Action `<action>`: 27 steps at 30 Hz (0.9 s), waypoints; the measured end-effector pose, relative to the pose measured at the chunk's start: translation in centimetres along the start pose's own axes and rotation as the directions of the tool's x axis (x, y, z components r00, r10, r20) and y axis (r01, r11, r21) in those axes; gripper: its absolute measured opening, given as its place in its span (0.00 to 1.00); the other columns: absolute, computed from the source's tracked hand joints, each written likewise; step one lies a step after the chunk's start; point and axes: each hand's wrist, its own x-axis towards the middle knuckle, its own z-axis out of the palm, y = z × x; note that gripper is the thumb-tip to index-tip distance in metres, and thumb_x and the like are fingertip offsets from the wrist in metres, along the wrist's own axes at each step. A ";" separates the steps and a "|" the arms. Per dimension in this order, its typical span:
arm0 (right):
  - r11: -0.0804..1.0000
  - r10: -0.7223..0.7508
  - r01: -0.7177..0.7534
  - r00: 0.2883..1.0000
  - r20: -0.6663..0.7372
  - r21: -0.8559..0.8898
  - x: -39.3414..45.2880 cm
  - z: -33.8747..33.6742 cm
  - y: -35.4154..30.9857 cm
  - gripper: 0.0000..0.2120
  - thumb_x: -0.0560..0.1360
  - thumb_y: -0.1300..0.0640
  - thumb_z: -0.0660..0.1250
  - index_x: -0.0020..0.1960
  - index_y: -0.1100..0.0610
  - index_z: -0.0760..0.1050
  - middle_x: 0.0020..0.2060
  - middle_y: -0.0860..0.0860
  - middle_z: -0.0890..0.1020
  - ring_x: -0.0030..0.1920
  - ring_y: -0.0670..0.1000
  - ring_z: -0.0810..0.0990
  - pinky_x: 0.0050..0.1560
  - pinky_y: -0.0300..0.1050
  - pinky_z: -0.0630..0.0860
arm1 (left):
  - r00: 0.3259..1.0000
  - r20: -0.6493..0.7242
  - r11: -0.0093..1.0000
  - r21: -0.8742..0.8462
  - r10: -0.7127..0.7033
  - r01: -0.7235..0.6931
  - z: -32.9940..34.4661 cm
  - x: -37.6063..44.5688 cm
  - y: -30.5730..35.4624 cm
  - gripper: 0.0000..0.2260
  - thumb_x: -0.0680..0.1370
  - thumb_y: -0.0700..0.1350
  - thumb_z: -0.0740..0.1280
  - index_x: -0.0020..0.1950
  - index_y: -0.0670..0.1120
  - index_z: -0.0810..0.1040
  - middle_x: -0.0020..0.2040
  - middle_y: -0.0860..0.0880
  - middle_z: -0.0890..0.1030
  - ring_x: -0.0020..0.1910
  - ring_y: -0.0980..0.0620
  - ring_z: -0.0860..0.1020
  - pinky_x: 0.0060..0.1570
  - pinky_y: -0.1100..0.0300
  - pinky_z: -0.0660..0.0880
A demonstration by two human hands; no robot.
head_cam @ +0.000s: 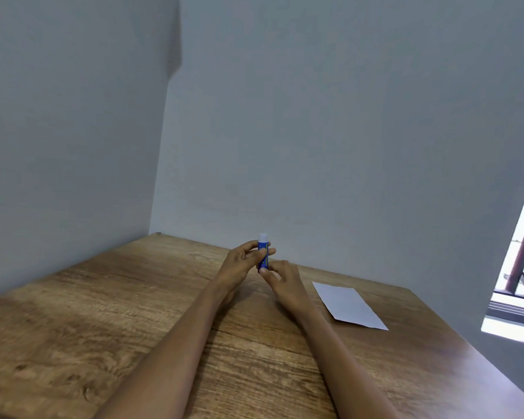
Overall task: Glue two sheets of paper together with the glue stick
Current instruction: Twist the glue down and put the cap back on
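Glue stick (263, 252), blue with whitish top, upright between both hands.

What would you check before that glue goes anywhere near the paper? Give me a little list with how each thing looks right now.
1. Glue stick held firmly: ok, the left hand wraps its middle and keeps it upright.
2. Right hand at the stick's base: ok, fingertips touch the bottom end.
3. Cap off: cannot tell, the top is pale but blurred.
4. Paper lying flat on the table: ok.
5. Two sheets ready: cannot tell, only one white shape shows; a second may lie under it.
6. Paper within reach: ok, it lies just right of the right hand.
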 end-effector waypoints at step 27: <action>0.974 0.158 -0.147 0.986 0.052 -0.174 0.2 1.2 0.2 0.27 0.75 0.46 0.66 0.70 0.53 0.65 0.64 0.52 0.70 0.63 0.49 0.72 0.61 0.46 0.71 | 0.857 -0.492 0.948 0.318 0.151 0.015 -0.9 -0.3 0.1 0.09 0.75 0.39 0.69 0.54 0.40 0.77 0.46 0.49 0.78 0.46 0.52 0.75 0.42 0.63 0.68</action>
